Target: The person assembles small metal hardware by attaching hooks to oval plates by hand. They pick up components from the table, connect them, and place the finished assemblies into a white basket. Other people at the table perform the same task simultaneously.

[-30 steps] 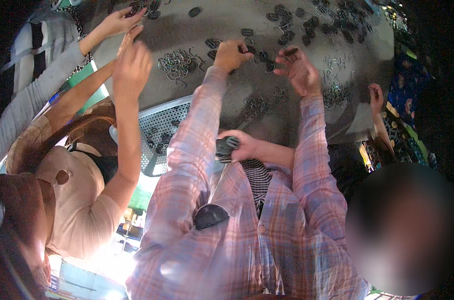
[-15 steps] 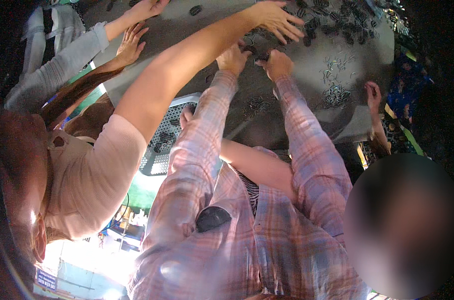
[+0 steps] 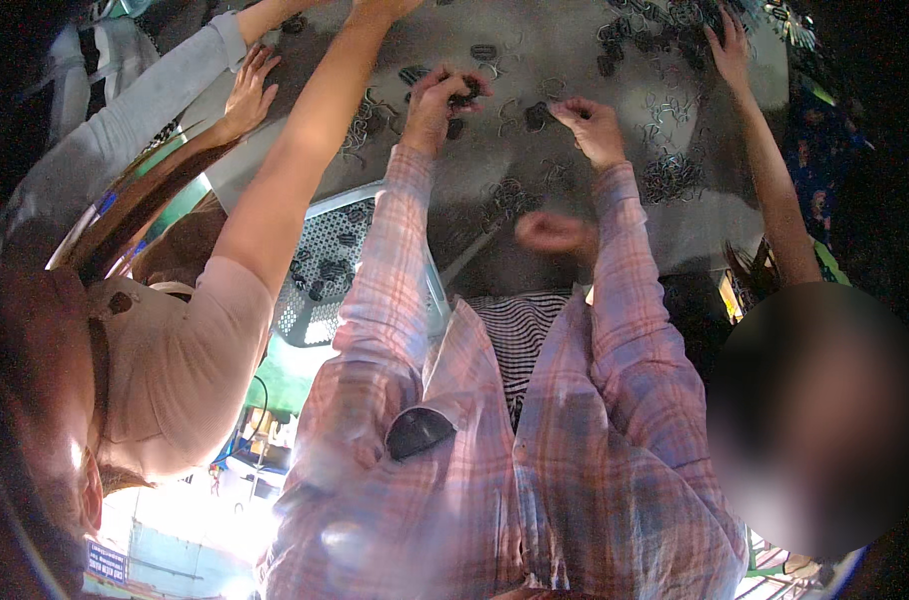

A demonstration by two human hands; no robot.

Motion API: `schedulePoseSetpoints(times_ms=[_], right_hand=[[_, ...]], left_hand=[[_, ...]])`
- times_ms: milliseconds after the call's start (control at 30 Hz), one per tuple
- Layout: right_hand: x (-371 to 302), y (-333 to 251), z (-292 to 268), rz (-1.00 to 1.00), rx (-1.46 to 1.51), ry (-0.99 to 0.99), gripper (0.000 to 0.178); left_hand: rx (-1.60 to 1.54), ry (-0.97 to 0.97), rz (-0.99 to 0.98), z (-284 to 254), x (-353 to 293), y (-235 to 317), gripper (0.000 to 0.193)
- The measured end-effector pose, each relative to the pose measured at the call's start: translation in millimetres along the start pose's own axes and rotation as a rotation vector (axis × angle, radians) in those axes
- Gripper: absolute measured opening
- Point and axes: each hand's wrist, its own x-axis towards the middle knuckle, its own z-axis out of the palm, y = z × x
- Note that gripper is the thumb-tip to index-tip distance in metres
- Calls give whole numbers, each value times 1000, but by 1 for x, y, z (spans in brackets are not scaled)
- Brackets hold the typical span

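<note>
My left hand (image 3: 436, 108), in a plaid sleeve, is closed around a dark slotted piece (image 3: 465, 97). My right hand (image 3: 592, 130) is held over the table to its right, thumb and fingertips pressed together. Just left of those fingertips lies a dark oval piece (image 3: 538, 116); anything inside the pinch is too small to make out. Beside my left hand are another dark oval piece (image 3: 413, 75) and a slotted one (image 3: 484, 51). Thin curved pieces (image 3: 509, 118) lie scattered between my hands.
A grey table (image 3: 575, 85) carries a heap of dark pieces (image 3: 635, 40) and piles of thin curved pieces (image 3: 673, 178). A perforated basket (image 3: 320, 255) stands at its near left edge. Co-workers' arms (image 3: 320, 130) reach in from both sides; another hand (image 3: 555, 234) is below my right hand.
My hands have moved apart, the left one leftward and the right one rightward. The neighbour's arm at left has drawn back from above them, and the right co-worker's hand has reached farther in.
</note>
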Motion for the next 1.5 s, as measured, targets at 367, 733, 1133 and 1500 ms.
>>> schedulePoseSetpoints(times_ms=[367,733,1133,1500], right_hand=[[21,-54,65,-102,569,-357,30],[81,-78,187,-316,-750,-62,36],[-40,19,54,147,567,7,23],[-5,33,67,52,-405,331,36]], left_hand=[[1509,532,62,-44,-23,3,50],[972,280,-5,-70,-18,10,25],[1348,76,300,-1,75,7,30],[543,-128,-103,-23,29,3,24]])
